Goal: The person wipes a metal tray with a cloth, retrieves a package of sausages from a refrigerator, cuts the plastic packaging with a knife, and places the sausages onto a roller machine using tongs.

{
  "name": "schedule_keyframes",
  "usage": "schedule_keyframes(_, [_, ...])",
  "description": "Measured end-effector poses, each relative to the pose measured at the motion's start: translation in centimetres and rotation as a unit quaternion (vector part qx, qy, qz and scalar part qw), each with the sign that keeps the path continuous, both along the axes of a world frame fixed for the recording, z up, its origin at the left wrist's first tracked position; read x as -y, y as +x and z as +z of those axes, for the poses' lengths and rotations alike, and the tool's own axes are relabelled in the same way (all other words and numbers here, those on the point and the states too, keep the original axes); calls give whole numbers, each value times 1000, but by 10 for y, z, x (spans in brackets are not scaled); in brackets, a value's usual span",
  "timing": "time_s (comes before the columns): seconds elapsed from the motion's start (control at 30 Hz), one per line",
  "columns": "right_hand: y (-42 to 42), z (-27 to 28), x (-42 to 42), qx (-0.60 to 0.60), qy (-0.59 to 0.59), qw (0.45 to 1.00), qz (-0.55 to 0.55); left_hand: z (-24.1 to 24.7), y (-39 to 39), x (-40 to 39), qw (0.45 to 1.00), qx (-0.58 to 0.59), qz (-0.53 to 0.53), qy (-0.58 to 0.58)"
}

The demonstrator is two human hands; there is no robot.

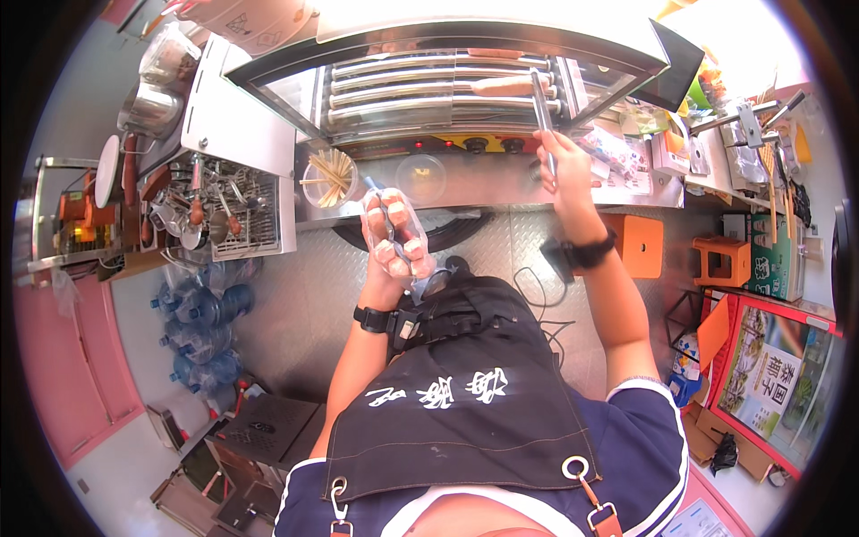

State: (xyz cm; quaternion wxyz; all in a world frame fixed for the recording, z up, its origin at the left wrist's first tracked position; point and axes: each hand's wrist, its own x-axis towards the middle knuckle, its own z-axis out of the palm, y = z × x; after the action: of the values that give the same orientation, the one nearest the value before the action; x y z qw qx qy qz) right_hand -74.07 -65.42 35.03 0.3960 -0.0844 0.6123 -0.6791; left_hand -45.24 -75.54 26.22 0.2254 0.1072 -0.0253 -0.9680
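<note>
My right hand holds metal tongs, whose tips reach a sausage lying on the metal rollers of a roller grill. Another sausage rests farther back on the rollers. In my left hand is a clear plastic package of pinkish sausages, seen end-on, held over the floor in front of the counter. Whether the tong tips are pressed on the sausage I cannot tell. Below the grill, a round clear container of wooden sticks and a clear round lid or bowl stand on the steel counter.
The grill's glass frame surrounds the rollers. At left is a rack of utensils; blue water bottles stand on the floor. Orange stools and a red-framed display fridge are at right. Cables lie on the floor.
</note>
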Motion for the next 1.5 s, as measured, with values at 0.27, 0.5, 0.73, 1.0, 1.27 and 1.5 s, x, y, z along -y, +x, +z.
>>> schedule_keyframes(0.27, [-77, -86, 107, 100, 48, 994, -3, 13, 11, -8, 986, -166, -28, -14])
schedule_keyframes(0.5, [-70, -66, 97, -8, 43, 999, -18, -1, 27, -9, 996, -38, 3, 77])
schedule_keyframes(0.73, [-52, -67, 64, -374, 152, 913, 62, 46, -6, -4, 992, -115, -24, 48])
schedule_keyframes(1.0, [-40, -33, 67, -802, 323, 497, 78, 31, -8, -2, 987, -142, -65, 41])
schedule_keyframes(1.27, [-70, -38, 108, -832, 316, 452, 64, 31, -9, -3, 982, -163, -79, 52])
schedule_keyframes(1.5, [-36, 4, 76, -757, 319, 564, 87, 33, -4, 0, 986, -144, -53, 64])
